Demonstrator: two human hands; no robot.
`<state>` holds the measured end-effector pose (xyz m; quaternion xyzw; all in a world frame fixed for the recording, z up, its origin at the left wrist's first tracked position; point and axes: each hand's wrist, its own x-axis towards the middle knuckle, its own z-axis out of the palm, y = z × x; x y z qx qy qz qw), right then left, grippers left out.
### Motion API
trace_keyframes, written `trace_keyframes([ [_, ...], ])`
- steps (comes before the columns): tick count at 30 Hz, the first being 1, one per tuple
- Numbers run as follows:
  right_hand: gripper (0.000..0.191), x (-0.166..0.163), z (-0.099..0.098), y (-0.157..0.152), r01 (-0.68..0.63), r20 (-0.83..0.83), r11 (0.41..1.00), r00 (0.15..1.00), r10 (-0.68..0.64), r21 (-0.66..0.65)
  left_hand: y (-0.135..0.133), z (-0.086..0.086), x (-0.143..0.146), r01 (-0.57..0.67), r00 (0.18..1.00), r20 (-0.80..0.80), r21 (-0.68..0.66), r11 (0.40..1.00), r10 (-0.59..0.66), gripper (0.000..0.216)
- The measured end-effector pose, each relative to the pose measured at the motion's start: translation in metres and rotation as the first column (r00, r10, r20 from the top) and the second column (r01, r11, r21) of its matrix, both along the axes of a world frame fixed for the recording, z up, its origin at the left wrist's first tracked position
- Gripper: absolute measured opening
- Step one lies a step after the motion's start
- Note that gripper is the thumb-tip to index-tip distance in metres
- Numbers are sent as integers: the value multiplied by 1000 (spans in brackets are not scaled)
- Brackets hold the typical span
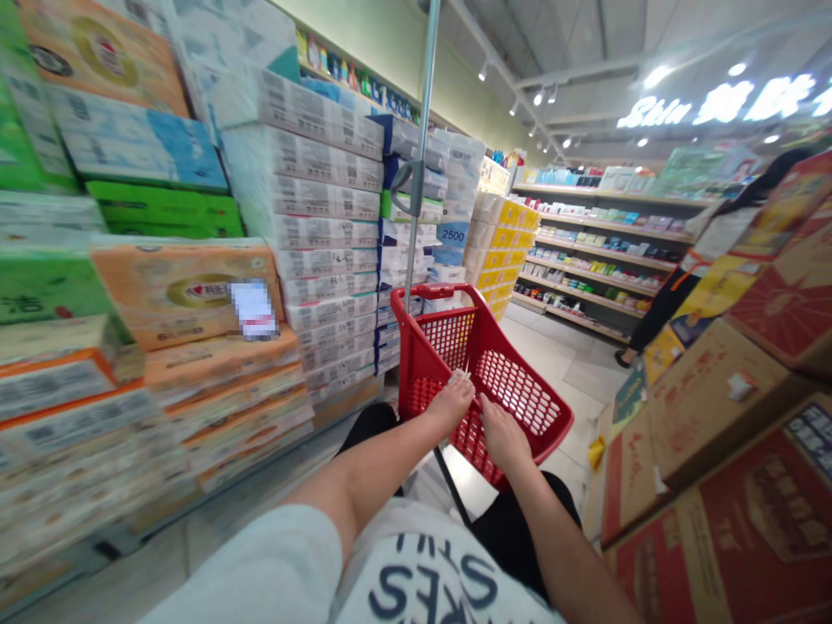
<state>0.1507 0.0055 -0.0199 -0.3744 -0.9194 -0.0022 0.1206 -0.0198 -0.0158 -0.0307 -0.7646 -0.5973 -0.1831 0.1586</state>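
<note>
Handling seems the step: the left hand point(453, 399) apparently pinches a thin pale thing point(467, 367) over the red basket point(410, 351); the right hand point(503, 433), unclear. Next likely needs steadiness.

The one head-worn view looks forward and down past the person's shirt point(442, 576), with the left hand point(455, 397) and right hand point(504, 433) close below centre at a red basket point(479, 334), its wide field reaching the distant shelves point(604, 229) and ceiling point(585, 43).
</note>
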Motion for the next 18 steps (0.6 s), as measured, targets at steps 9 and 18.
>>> trace_keyframes([
  [9, 57, -3, 12, -5, 160, 60, 969, 987, -151, -188, 11, 4, -13, 119, 991, 71, -104, 987, -112, 43],
  [18, 54, -2, 9, 6, 118, 21, 976, 993, -116, -183, 20, 8, -16, 148, 985, 106, -134, 980, -135, 45],
])
